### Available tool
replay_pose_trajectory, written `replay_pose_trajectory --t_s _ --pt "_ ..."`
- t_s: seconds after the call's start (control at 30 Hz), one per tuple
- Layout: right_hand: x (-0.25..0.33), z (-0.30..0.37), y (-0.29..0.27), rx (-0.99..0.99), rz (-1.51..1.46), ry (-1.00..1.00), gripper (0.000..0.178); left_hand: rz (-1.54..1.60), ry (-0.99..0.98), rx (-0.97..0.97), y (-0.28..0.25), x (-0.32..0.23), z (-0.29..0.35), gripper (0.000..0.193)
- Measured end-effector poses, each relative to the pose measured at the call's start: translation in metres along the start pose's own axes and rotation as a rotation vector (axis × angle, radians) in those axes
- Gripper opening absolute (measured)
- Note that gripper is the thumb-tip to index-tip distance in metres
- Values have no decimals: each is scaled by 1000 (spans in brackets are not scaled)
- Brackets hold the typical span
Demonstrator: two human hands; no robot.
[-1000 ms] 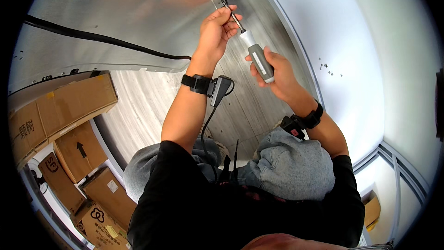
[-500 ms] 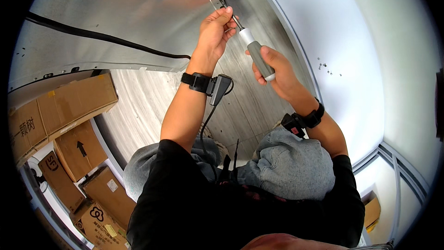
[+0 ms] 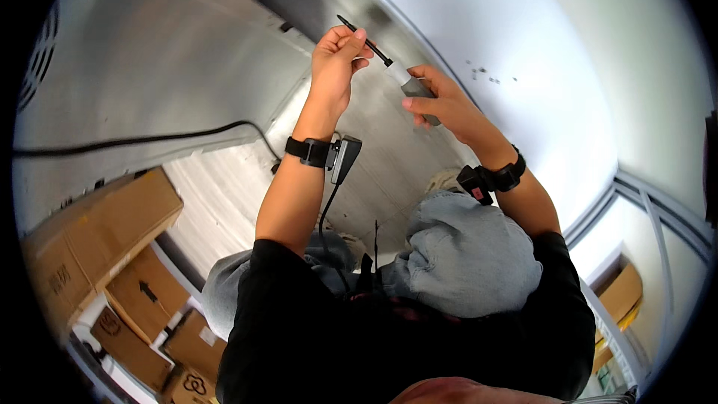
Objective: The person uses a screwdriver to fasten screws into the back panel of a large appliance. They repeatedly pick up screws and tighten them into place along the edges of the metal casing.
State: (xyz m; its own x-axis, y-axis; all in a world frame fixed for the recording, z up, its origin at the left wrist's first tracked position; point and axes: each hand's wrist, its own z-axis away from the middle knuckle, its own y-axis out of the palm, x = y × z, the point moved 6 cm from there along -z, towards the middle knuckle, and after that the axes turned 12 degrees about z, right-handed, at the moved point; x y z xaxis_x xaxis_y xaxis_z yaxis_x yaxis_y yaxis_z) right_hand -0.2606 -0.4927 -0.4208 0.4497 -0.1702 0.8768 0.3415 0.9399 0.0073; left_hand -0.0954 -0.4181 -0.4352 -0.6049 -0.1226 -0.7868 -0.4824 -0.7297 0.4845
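A screwdriver with a grey handle, pale collar and dark shaft is held slantwise, its tip pointing up and left. My left hand pinches the shaft between thumb and fingers, a little below the tip. Around the handle, the fingers of my right hand are closed. The tip stands in front of the big metal panel of a housing and appears apart from it. Several small dark bits, perhaps screws, lie on the white surface to the right of my right hand.
A black cable runs across the metal panel toward my left forearm. Cardboard boxes are stacked at the lower left. A metal frame and another carton stand at the right. Wood-look flooring lies beneath me.
The screwdriver's tip has come away from the panel's edge, and my left hand has moved slightly left. My right hand has shifted its grip on the handle. The whole view has turned somewhat.
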Motion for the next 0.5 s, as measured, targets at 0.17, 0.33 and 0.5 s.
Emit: replay_pose_trajectory --t_s 0.17,0.33,0.5 --pt "-35 41 -59 -236 -50 31 42 -163 8 216 59 50 -3 13" --pt "-90 84 -111 -531 -204 4 29 -677 187 344 92 110 -14 24" --pt "-107 96 -131 -610 -204 54 22 -1014 537 321 98 134 -29 24"
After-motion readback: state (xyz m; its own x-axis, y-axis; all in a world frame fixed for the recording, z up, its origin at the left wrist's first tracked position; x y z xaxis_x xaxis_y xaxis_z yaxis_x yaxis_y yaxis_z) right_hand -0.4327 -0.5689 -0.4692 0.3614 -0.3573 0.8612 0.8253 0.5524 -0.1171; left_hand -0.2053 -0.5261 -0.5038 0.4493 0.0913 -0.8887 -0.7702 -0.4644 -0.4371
